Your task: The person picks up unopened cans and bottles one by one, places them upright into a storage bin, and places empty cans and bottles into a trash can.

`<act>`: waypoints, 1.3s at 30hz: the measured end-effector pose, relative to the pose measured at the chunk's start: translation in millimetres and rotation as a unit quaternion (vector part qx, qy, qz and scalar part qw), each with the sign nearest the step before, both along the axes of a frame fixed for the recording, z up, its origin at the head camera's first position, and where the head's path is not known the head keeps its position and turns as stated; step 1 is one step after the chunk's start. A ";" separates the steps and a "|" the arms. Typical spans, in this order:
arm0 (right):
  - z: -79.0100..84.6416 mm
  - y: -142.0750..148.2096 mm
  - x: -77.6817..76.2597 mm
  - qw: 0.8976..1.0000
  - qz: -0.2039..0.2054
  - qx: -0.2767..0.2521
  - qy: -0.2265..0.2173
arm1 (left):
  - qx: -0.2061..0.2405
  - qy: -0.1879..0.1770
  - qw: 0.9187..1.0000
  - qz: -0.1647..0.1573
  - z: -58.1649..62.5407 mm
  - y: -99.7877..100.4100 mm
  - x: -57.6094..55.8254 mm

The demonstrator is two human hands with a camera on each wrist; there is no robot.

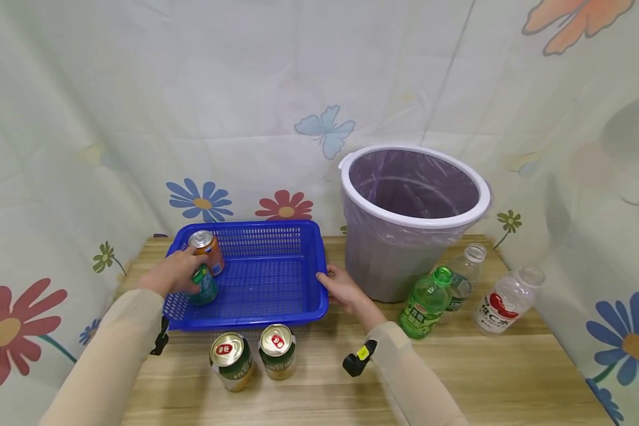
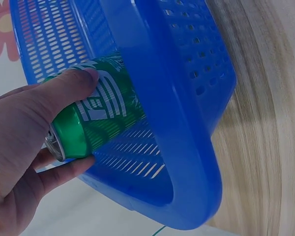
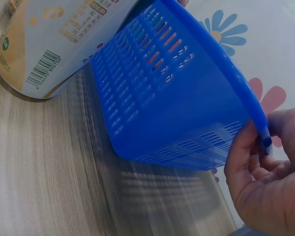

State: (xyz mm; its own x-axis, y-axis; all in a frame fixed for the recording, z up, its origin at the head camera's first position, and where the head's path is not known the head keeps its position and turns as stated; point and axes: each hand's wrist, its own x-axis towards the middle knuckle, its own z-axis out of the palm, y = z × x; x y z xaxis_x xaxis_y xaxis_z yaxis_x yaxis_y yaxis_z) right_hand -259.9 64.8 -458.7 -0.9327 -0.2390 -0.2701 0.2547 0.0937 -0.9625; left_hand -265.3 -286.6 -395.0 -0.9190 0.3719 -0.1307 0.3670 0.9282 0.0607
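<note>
My left hand (image 1: 177, 273) reaches into the left end of the blue plastic basket (image 1: 319, 260) and grips a green soda can (image 2: 108, 98) near its top, thumb on one side and fingers on the other. Right behind it in the basket stands an orange soda can (image 1: 213, 253). At the basket's right end, my right hand (image 1: 345, 287) pinches the rim between thumb and curled fingers, as the right wrist view also shows. Two dark green and gold cans, a left one (image 1: 233, 362) and a right one (image 1: 277, 351), stand on the table just before the basket.
A grey bin (image 1: 389, 254) with a white rim and clear liner stands right of the basket. Beside it are a green bottle (image 1: 423, 307), a clear bottle (image 1: 464, 273) and a clear bottle with a red-and-white label (image 1: 506, 305). A patterned curtain (image 1: 245, 130) hangs behind the wooden table (image 1: 330, 378).
</note>
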 end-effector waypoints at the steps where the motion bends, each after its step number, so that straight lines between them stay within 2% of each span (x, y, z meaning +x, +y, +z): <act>1: -0.1 0.1 -0.1 1.000 0.001 0.000 0.002 | 0.000 -0.001 1.000 0.003 0.0 0.1 0.0; 14: -0.9 -0.3 -1.5 1.000 0.000 0.002 -0.002 | -0.025 -0.005 0.999 0.039 -2.6 5.1 -3.7; 24: -1.4 -0.5 -0.2 1.000 0.000 -0.002 0.001 | -0.024 0.012 0.998 0.057 -2.3 7.8 -0.6; 39: -0.1 -0.2 0.1 1.000 0.000 0.008 0.003 | -0.020 0.037 0.998 0.050 -5.5 6.7 -1.2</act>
State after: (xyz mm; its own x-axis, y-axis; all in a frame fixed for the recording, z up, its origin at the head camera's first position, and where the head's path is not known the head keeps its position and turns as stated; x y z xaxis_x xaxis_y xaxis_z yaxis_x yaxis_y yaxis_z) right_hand -259.8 64.6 -458.8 -0.9343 -0.2337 -0.2691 0.2497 0.1095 -0.9621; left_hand -266.5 -279.8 -400.5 -0.9591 0.2733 -0.0740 0.2741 0.9617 -0.0004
